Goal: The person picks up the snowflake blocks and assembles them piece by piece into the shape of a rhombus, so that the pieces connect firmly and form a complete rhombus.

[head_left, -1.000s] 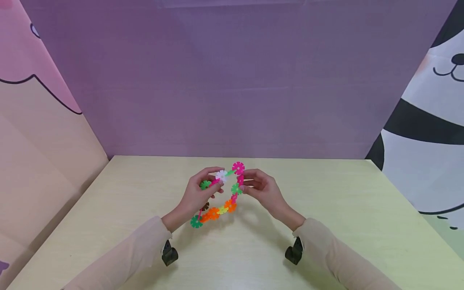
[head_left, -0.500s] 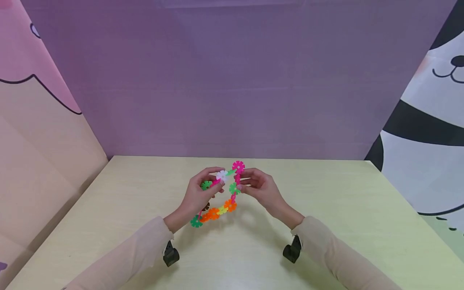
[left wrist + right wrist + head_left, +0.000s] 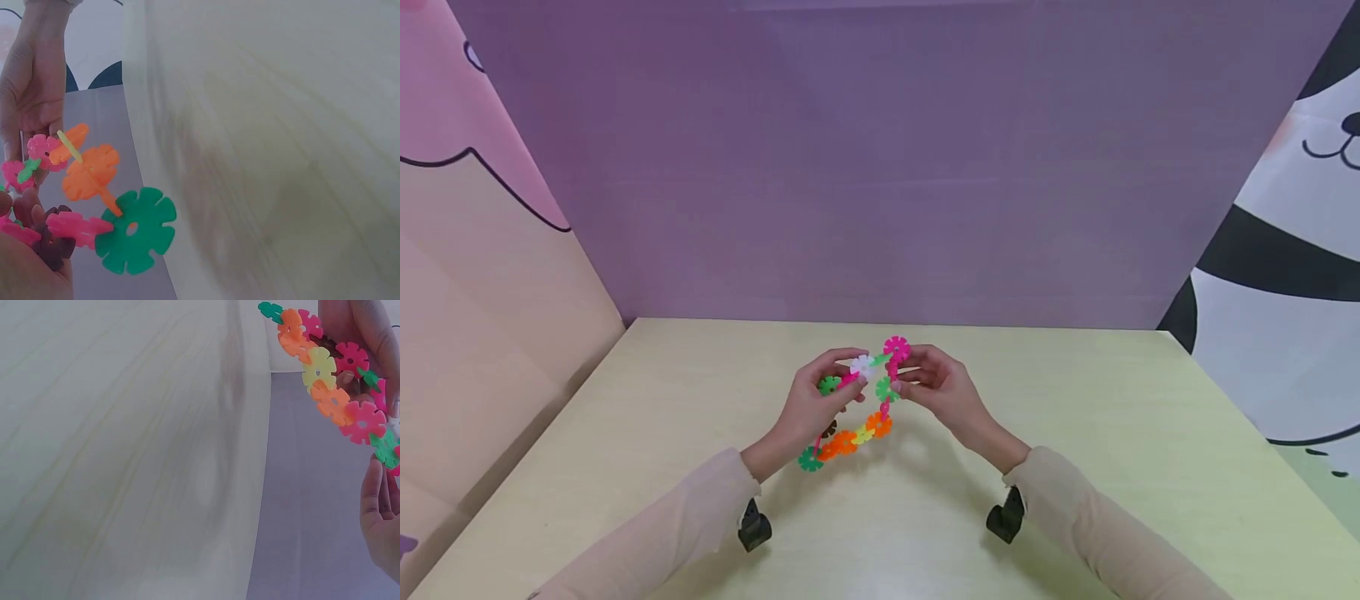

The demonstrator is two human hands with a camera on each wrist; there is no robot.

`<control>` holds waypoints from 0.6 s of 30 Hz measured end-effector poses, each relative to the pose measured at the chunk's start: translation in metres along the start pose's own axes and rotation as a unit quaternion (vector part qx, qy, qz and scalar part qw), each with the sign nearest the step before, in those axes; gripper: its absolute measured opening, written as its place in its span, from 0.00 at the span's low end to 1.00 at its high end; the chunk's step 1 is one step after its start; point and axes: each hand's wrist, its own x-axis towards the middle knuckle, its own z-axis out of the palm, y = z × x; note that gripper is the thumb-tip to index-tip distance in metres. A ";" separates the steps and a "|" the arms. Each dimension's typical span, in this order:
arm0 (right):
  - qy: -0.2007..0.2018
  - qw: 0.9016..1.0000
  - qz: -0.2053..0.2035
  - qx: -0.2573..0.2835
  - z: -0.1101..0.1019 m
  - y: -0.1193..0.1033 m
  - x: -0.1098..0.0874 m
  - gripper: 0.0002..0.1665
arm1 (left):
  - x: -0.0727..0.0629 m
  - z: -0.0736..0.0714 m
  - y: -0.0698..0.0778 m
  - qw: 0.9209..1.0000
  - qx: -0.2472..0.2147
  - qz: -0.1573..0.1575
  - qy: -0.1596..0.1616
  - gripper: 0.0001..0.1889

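Both hands hold up a ring of slotted, flower-shaped plastic discs (image 3: 846, 442) joined edge to edge, seen in all three views. In the head view my left hand (image 3: 808, 400) pinches the ring near a white disc (image 3: 862, 366) between thumb and fingers. My right hand (image 3: 951, 400) pinches the opposite side, by a light green disc (image 3: 884, 389) below a bright pink disc (image 3: 897, 348). Orange and yellow discs run along the bottom to a dark green disc (image 3: 136, 230), lowest at the left. A brown disc (image 3: 55, 240) is partly covered by the left hand.
A pale wooden table (image 3: 1112, 433) lies under the hands, with their shadows on it. Behind it hangs a purple cloth (image 3: 880, 167). Printed cartoon panels flank the table on both sides. Each wrist carries a small black camera (image 3: 754, 525).
My right hand has shifted slightly left, bringing its side of the ring closer to the left hand. The left hand keeps its grip with hardly any movement.
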 end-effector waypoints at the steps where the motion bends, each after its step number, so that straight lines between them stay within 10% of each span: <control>1: 0.000 1.000 0.001 0.001 0.000 0.000 0.000 0.24 | -0.001 0.000 0.000 1.000 0.002 -0.003 0.000 0.18; 18: -0.007 0.997 -0.034 -0.064 -0.002 0.005 0.000 0.37 | 0.004 0.003 -0.021 0.999 -0.020 -0.027 0.001 0.18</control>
